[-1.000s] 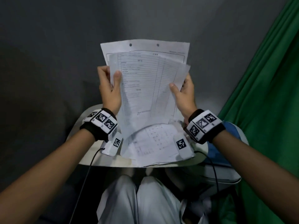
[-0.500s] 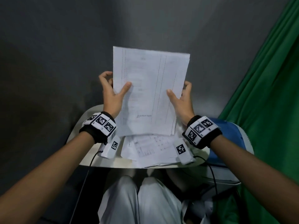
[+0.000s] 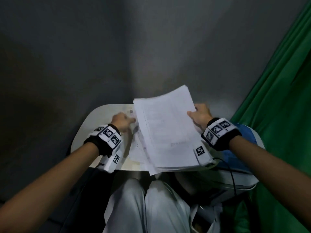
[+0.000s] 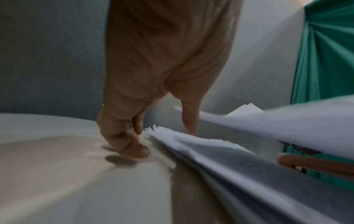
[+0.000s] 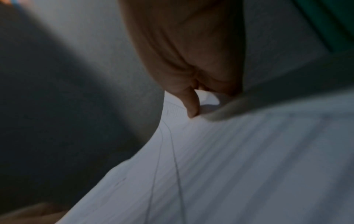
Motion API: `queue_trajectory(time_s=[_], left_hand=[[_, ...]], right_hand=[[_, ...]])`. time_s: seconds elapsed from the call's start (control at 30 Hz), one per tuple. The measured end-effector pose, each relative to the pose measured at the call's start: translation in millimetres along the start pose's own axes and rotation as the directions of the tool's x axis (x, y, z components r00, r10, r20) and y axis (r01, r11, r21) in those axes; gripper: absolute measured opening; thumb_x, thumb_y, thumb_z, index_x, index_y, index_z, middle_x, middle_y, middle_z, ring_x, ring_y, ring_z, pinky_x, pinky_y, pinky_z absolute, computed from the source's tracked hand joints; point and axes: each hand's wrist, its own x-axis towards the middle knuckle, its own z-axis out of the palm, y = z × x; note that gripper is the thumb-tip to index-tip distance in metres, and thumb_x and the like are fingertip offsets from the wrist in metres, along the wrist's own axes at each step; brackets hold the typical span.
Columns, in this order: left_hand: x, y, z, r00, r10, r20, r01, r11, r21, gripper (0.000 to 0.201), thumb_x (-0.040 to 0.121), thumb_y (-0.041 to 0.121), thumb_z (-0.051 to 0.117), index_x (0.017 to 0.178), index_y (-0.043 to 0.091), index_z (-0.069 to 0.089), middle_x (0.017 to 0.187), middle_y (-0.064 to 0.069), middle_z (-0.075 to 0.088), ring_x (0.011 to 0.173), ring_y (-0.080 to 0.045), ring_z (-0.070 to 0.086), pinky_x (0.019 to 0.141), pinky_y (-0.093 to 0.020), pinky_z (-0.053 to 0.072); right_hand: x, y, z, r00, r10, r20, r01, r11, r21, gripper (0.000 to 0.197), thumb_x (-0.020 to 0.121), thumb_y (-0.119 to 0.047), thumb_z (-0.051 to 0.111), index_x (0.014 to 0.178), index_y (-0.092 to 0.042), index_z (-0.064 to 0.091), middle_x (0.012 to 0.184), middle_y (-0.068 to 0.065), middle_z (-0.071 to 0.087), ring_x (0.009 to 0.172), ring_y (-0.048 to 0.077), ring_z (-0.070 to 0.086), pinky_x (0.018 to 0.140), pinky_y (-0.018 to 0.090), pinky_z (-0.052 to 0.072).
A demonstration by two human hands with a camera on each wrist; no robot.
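Sheets [image 3: 166, 130] drop from upright to flat, lower centre; left hand [image 3: 122, 121] lets go, right hand [image 3: 200, 115] alone grips.

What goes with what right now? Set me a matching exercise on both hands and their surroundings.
1. left hand
2. right hand
3. curtain
4. table

A. white, under the pile
B. grips the lifted sheets by their right edge
C. green, far right
D. fingertips down at the pile's left edge

Pairs: 1-D, 2-B, 3-C, 4-A
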Motion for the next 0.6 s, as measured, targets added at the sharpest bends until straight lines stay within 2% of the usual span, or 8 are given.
queue_trajectory(time_s=[0.07,0.1,0.17,0.27,0.37,0.43,0.53,0.6], left_hand=[[-1,-14,11,0.992,-0.127,0.018,0.123,0.98,0.159,0.058,0.078,0.042,0.072,0.113,-0.002,0.056,0.122,-0.022,0.053,0.11,-0.035,0.057,0.092,-0.038,0.047],[-2,-16,15,0.992,-0.122,-0.008,0.122,0.983,0.136,0.061,0.075,0.04,0.075,0.116,-0.001,0.054,0.126,-0.019,0.049,0.115,-0.034,0.053,0.092,-0.035,0.045],[-1,-16,20,0.994,-0.051,-0.094,0.055,0.998,0.04,0.039,0.074,0.026,0.078,0.1,0.003,0.059,0.117,-0.014,0.053,0.107,-0.029,0.053,0.088,-0.031,0.044],[2,-18,24,0.978,-0.01,-0.208,-0.007,0.997,-0.08,0.029,0.072,0.013,0.078,0.095,0.004,0.063,0.101,-0.013,0.063,0.097,-0.026,0.058,0.092,-0.033,0.048],[3,-21,24,0.953,0.029,-0.3,-0.079,0.984,-0.157,0.014,0.078,0.005,0.072,0.083,0.008,0.059,0.087,-0.008,0.06,0.083,-0.02,0.054,0.089,-0.032,0.049],[3,-21,24,0.939,0.074,-0.337,-0.154,0.964,-0.216,0.01,0.084,0.003,0.065,0.084,0.007,0.056,0.088,-0.007,0.058,0.082,-0.019,0.053,0.083,-0.028,0.047],[2,-16,22,0.939,0.152,-0.307,-0.264,0.894,-0.362,0.006,0.095,0.01,0.052,0.094,0.009,0.047,0.083,-0.001,0.056,0.083,-0.019,0.052,0.07,-0.022,0.044],[1,-8,17,0.936,0.215,-0.28,-0.326,0.83,-0.452,0.005,0.098,0.014,0.046,0.099,0.01,0.044,0.085,0.0,0.056,0.083,-0.018,0.054,0.073,-0.025,0.046]], right_hand=[[-6,14,5,0.996,0.023,0.091,-0.007,0.985,-0.171,0.023,0.087,-0.004,0.06,0.108,0.003,0.066,0.112,0.018,0.067,0.106,0.032,0.063,0.084,0.033,0.048],[-8,19,7,0.99,0.044,0.13,-0.014,0.974,-0.224,0.024,0.086,-0.004,0.06,0.109,0.001,0.065,0.113,0.018,0.067,0.107,0.032,0.062,0.083,0.03,0.046],[-14,24,13,0.973,0.113,0.201,-0.055,0.961,-0.27,0.03,0.087,-0.004,0.059,0.116,0.0,0.061,0.117,0.015,0.063,0.11,0.03,0.059,0.084,0.029,0.044],[-19,28,23,0.948,0.158,0.276,-0.071,0.951,-0.3,0.037,0.09,-0.004,0.055,0.126,0.001,0.053,0.126,0.015,0.059,0.116,0.032,0.055,0.095,0.032,0.043],[-21,27,29,0.943,0.149,0.298,-0.054,0.951,-0.305,0.037,0.091,-0.004,0.054,0.127,0.002,0.051,0.127,0.016,0.057,0.118,0.032,0.054,0.098,0.034,0.043],[-20,27,30,0.955,0.115,0.274,-0.059,0.977,-0.204,0.031,0.09,-0.005,0.056,0.119,0.002,0.057,0.121,0.016,0.062,0.112,0.032,0.058,0.096,0.037,0.047],[-17,20,29,0.997,0.016,0.079,-0.014,1.0,-0.02,0.027,0.09,-0.013,0.056,0.113,-0.002,0.062,0.114,0.01,0.064,0.102,0.026,0.062,0.094,0.034,0.049],[-9,18,27,1.0,-0.01,0.0,0.01,0.998,0.066,0.034,0.085,-0.028,0.056,0.113,-0.01,0.063,0.118,0.013,0.062,0.103,0.029,0.063,0.097,0.042,0.049]])
